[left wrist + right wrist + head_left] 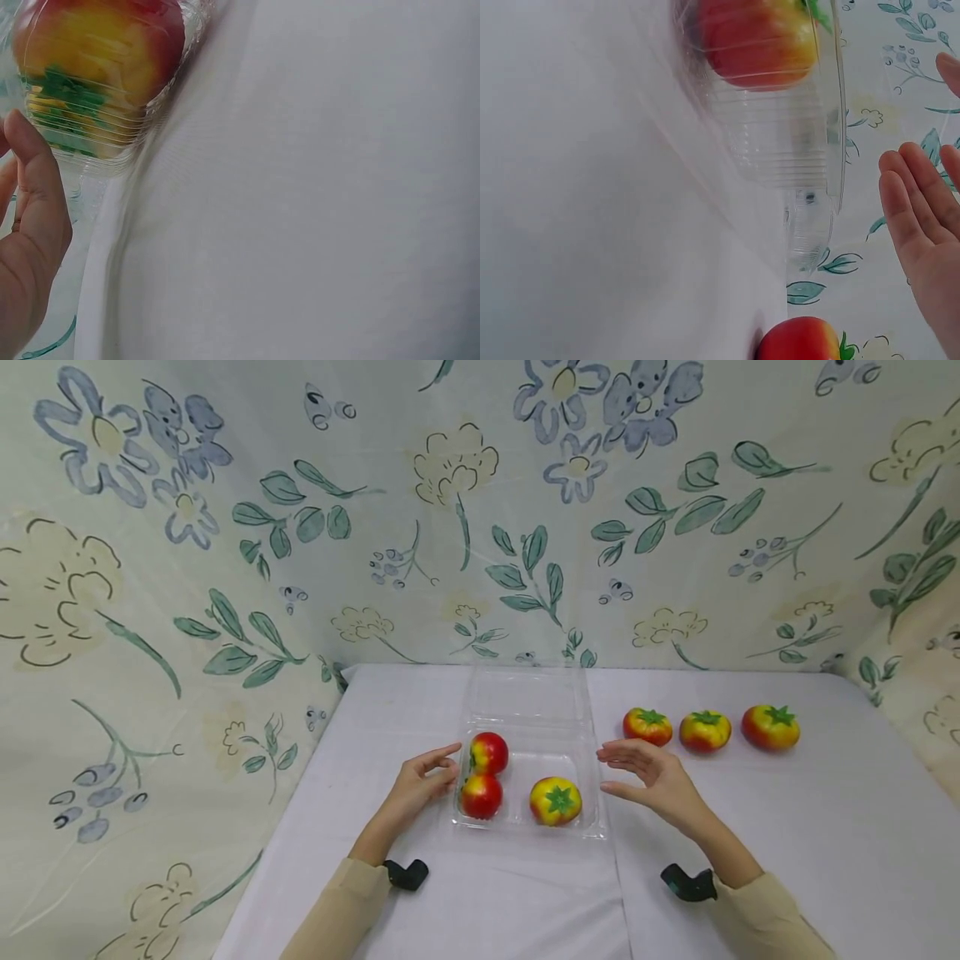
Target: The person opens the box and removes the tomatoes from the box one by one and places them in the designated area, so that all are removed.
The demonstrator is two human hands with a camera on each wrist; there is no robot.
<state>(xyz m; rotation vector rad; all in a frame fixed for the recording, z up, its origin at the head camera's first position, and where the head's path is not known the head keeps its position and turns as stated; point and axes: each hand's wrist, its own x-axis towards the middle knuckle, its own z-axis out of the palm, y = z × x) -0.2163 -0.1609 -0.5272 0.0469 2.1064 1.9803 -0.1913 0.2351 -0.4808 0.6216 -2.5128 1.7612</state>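
A clear plastic clamshell box (517, 828) lies on the table with its lid (528, 695) folded back. Inside are two tomato-like red-and-yellow fruits (489, 753) along the left side and a third (556, 801) at the front right, green leafy top facing up. My left hand (420, 787) is at the box's left wall, fingers loosely bent; whether the fingertips touch it I cannot tell. Just off the right wall, my right hand (654, 778) holds nothing, its fingers extended in the right wrist view.
Three similar fruits stand in a row at the back right: one (647, 727) beyond my right hand, one (705, 732) in the middle, one (771, 728) farthest right. A white cloth (360, 727) covers the table. Floral fabric (450, 552) hangs behind it.
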